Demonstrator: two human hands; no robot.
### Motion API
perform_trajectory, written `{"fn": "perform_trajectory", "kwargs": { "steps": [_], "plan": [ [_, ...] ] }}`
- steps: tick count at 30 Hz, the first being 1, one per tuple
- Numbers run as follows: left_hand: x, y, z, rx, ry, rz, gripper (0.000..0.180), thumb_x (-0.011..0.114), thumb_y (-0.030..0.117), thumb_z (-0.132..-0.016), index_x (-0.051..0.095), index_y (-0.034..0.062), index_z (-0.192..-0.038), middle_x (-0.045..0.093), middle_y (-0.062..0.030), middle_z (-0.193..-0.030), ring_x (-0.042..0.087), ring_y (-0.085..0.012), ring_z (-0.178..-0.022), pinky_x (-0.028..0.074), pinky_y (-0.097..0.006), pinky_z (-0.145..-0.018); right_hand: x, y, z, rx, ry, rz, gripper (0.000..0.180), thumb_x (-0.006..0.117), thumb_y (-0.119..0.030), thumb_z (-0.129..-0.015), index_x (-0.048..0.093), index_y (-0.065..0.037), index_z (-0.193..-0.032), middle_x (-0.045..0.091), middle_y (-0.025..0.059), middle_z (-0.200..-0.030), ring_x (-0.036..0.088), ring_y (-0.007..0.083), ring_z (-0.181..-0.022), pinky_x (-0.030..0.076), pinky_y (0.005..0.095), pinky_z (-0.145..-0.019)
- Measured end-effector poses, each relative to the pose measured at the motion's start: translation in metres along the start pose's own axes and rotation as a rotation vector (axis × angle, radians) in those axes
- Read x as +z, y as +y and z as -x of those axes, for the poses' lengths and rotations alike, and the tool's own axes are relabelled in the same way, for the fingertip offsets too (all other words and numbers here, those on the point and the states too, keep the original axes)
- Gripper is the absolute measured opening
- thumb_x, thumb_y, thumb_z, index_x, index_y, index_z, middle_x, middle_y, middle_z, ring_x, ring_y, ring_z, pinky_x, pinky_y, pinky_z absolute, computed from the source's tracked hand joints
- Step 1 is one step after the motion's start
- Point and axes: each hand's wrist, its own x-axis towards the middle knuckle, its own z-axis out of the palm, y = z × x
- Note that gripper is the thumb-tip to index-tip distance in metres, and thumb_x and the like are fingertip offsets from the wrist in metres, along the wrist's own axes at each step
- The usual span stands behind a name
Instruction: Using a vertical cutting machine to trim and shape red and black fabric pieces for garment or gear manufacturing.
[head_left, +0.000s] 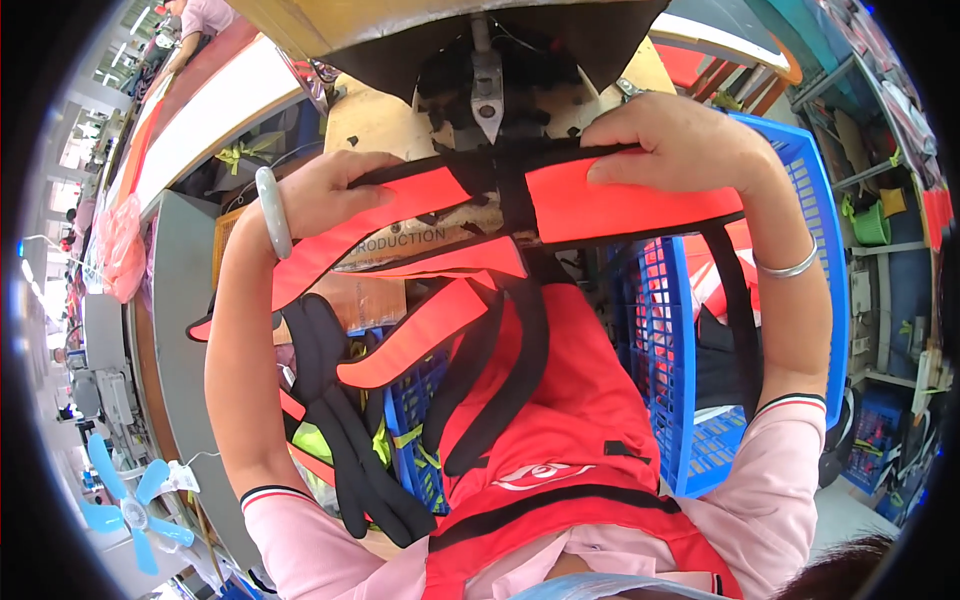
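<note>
Stretched between my hands are orange fabric strips with black edging, parted by a black band (pixel 514 190) in the middle. My left hand (pixel 330 195) is closed on the left orange strip (pixel 425 190). On the other side, my right hand (pixel 670 140) pinches the upper edge of the right orange strip (pixel 630 208), thumb in front. The pointed metal arm of a machine (pixel 487 95) stands just beyond the black band. Below, more orange pieces (pixel 415 335) and black straps (pixel 510 370) hang over my red apron (pixel 570 400).
A blue plastic crate (pixel 680 400) with orange and black pieces stands on my right. Another blue crate (pixel 405 410) is at lower left beside black straps (pixel 350 460). Black scraps litter the worktable (pixel 375 110). A blue fan (pixel 135 512) and a distant person (pixel 205 18) are at left.
</note>
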Motion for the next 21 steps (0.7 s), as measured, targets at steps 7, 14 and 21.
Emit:
{"fn": "perform_trajectory", "kwargs": {
  "steps": [7, 14, 21],
  "plan": [
    [-0.004, 0.003, -0.005, -0.005, 0.046, 0.016, 0.041, 0.064, 0.019, -0.093, 0.056, -0.0066, -0.124, 0.067, -0.0161, -0.101, 0.06, -0.0187, -0.093, 0.047, -0.03, -0.085, -0.002, 0.013, -0.004, 0.024, 0.073, -0.007, 0.029, 0.067, -0.022, -0.089, 0.064, 0.003, -0.103, 0.063, 0.0151, -0.081, 0.06, 0.0235, -0.074, 0.048, 0.0324, -0.07],
    [-0.009, 0.003, -0.013, -0.016, 0.047, 0.054, 0.045, 0.064, 0.021, -0.092, 0.055, -0.0052, -0.128, 0.066, -0.0123, -0.104, 0.058, -0.0168, -0.095, 0.045, -0.03, -0.088, 0.006, 0.029, -0.007, 0.072, 0.184, -0.02, 0.038, 0.069, -0.026, -0.09, 0.064, 0.002, -0.115, 0.067, 0.0133, -0.088, 0.063, 0.0192, -0.08, 0.049, 0.0295, -0.074],
    [-0.019, -0.022, 0.019, -0.021, 0.084, 0.037, 0.041, 0.06, 0.017, -0.093, 0.055, -0.0053, -0.127, 0.065, -0.0081, -0.108, 0.058, -0.0138, -0.096, 0.046, -0.029, -0.087, -0.008, 0.019, 0.013, 0.081, 0.04, -0.049, 0.031, 0.068, -0.024, -0.089, 0.059, 0.005, -0.093, 0.054, 0.0139, -0.075, 0.053, 0.02, -0.069, 0.044, 0.0336, -0.065]
  ]
}}
